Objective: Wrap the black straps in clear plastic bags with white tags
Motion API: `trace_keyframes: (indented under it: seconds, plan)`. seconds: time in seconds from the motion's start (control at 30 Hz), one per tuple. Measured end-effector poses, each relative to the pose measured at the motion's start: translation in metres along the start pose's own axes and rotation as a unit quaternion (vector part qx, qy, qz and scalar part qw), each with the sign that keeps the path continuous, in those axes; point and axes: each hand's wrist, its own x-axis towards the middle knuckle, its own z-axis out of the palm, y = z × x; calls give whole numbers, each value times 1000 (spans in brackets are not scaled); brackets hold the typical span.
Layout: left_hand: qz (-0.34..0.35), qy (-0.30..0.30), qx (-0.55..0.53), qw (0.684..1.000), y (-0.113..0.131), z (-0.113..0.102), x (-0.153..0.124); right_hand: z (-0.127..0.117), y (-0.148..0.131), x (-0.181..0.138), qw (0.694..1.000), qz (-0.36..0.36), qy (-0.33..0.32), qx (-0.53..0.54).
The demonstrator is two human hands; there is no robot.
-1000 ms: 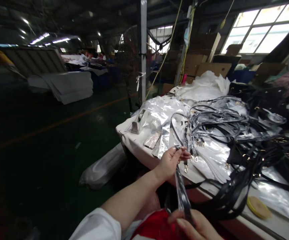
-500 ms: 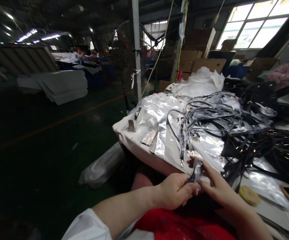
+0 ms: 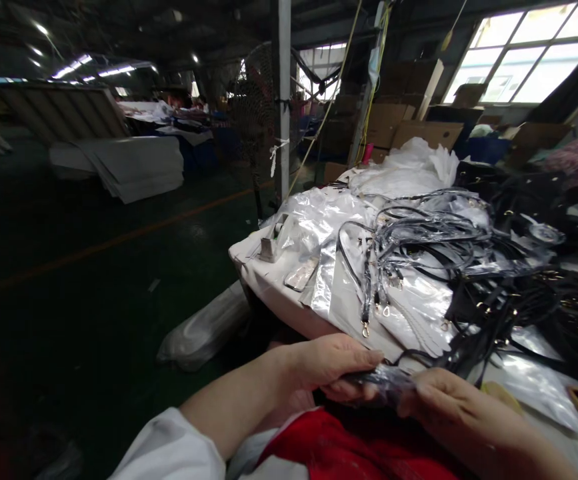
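Observation:
Between my two hands, low over my lap at the table's front edge, a dark strap [image 3: 387,380] in clear plastic wrap is stretched. My left hand [image 3: 341,367] is closed on its left end, thumb on top. Fingers of my right hand [image 3: 439,397] pinch its right end. A thin black cord or strap runs up from between the hands toward the table. Just beyond lies a heap of black straps [image 3: 429,230] wrapped in film, and one strap's gold clasp [image 3: 365,328] points toward me.
On the white-covered table [image 3: 269,283] are clear plastic bags [image 3: 326,213], a phone [image 3: 299,275], a small metal holder [image 3: 269,248] and more black straps [image 3: 569,313] at right. A yellow tape roll [image 3: 501,395] is partly behind my right hand. A pole [image 3: 283,100] stands behind the table.
My right hand, loosely spread before, has come down and right and now grips the wrapped strap. The strap has turned from upright to nearly level between both hands.

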Motion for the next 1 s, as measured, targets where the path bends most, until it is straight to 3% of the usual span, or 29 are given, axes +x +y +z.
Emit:
trace_keyframes:
  seconds: [0.07, 0.13, 0.23, 0.3, 0.37, 0.53, 0.6, 0.77, 0.83, 0.9, 1.0]
  plan:
    - [-30, -42, 21, 998, 9, 2, -10, -1, 0, 3, 999, -38, -24, 25]
    - [-37, -46, 39, 997, 20, 7, -21, -5, -7, 4, 997, -68, -7, 40]
    - [49, 46, 10, 998, 42, 16, -36, -5, -24, -6, 993, -36, 64, 91]
    - [140, 125, -23, 982, 59, 25, -48, 2, -36, -21, 985, -14, 100, 143]
    - [201, 159, -32, 966, 75, 37, -60, 12, -45, -34, 977, -20, 115, 181]
    - [203, 130, -40, 970, 89, 69, -78, 27, -63, -20, 993, -66, 8, 97]
    - [207, 129, -46, 969, 86, 71, -71, 28, -66, 0, 994, -89, 4, 62]
    - [271, 205, -68, 938, 74, 46, -34, 40, -38, 40, 987, -88, 117, 68]
    - [285, 222, -83, 929, 72, 35, -19, 51, -26, 49, 983, -90, 158, 13]
    - [290, 227, -87, 926, 68, 29, -5, 66, -24, 54, 982, -100, 142, -77]
    - [332, 281, -45, 899, 58, 23, 17, 92, -41, 46, 983, -108, 18, -146]
